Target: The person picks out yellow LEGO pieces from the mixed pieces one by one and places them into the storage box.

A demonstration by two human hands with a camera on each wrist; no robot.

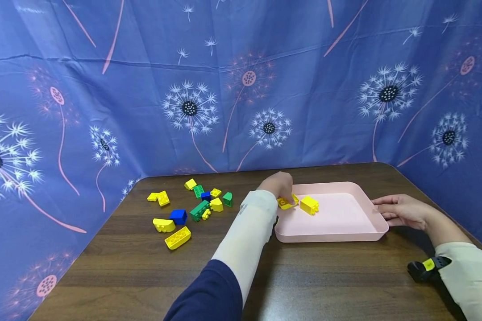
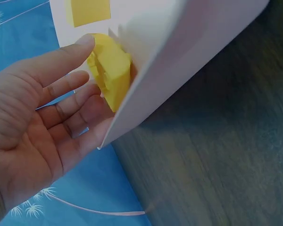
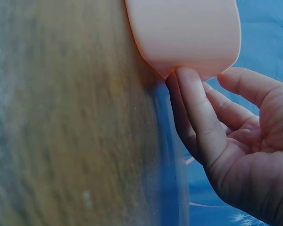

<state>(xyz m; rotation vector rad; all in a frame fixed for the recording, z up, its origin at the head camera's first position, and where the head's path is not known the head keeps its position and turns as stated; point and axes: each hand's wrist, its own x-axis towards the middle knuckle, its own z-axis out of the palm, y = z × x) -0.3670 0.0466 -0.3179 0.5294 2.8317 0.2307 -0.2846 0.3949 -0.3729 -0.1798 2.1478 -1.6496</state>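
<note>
A pink tray (image 1: 329, 234) lies on the table, seen in all three views. My left hand (image 1: 278, 184) reaches over its left end and holds a yellow toy brick (image 2: 114, 66) between thumb and fingers, just inside the wall. In the left wrist view, the thumb tip touches the brick's top edge and the fingers lie along its side. Another yellow brick (image 1: 309, 205) sits in the tray beside it. At the tray's right end, my right hand (image 1: 405, 212) rests extended fingers against the outside of the wall, with the thumb near a corner of the rim.
Left of the tray, several yellow, green and blue bricks lie scattered on the brown table (image 1: 325, 276), among them a long yellow brick (image 1: 178, 238), a blue brick (image 1: 178, 217) and a green brick (image 1: 200, 210). A blue dandelion-patterned cloth (image 1: 233, 147) hangs behind the table.
</note>
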